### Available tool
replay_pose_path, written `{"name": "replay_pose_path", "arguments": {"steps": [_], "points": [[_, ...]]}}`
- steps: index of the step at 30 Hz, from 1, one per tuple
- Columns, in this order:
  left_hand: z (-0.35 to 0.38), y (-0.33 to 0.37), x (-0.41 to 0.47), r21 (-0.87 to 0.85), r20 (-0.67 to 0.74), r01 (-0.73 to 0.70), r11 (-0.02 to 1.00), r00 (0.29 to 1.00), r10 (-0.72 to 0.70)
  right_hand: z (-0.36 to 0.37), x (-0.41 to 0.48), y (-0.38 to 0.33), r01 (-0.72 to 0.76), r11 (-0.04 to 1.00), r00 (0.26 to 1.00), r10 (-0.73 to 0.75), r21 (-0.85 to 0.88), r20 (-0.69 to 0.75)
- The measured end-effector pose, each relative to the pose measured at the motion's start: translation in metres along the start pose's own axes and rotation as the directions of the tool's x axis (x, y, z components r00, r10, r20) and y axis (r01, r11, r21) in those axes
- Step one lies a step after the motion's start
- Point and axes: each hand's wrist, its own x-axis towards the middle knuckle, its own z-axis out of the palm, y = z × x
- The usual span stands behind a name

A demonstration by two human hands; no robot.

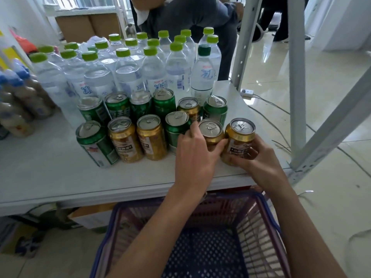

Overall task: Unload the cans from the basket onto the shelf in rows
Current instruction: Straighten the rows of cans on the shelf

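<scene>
On the shelf (50, 161) the rows look nearly done, basket (253, 221) seems empty, left grip (195, 155) holding the second-last can (210, 131), right grip (261, 161) the end can (240, 137).

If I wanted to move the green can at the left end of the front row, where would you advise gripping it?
Grip the green can round its side wall, probably from the front-left. It stands upright; a gold can crowds its right and another can stands behind, while the shelf to its left and front is bare.
</scene>
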Motion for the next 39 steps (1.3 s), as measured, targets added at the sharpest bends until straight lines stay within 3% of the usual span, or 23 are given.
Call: {"name": "replay_pose_path", "arguments": {"steps": [5,13,17,22,27,39], "points": [[-0.001,-0.003,-0.012,0.039,-0.047,-0.129,0.991,0.990,0.131,0.003,0.000,0.002,0.002,0.996,0.999,-0.005,-0.093,-0.033],[-0.018,-0.025,0.003,0.033,-0.036,-0.211,0.977,0.976,0.213,0.012,0.005,0.004,0.003,0.981,0.995,-0.022,-0.194,-0.094],[-0.027,-0.040,0.013,0.155,0.120,-0.206,0.966,0.975,0.189,0.016,0.007,0.002,0.008,0.979,0.995,-0.030,-0.205,-0.100],[-0.032,-0.050,0.022,0.132,0.089,-0.238,0.962,0.970,0.228,0.026,0.005,-0.002,0.019,0.963,0.993,-0.051,-0.267,-0.111],[-0.038,-0.056,0.033,0.175,0.130,-0.294,0.940,0.953,0.274,0.043,0.005,-0.006,0.012,0.962,0.971,-0.075,-0.271,-0.225],[-0.052,-0.067,0.033,0.226,0.119,-0.359,0.905,0.933,0.341,0.051,0.012,-0.005,-0.050,0.960,0.964,-0.026,-0.276,-0.266]]}}
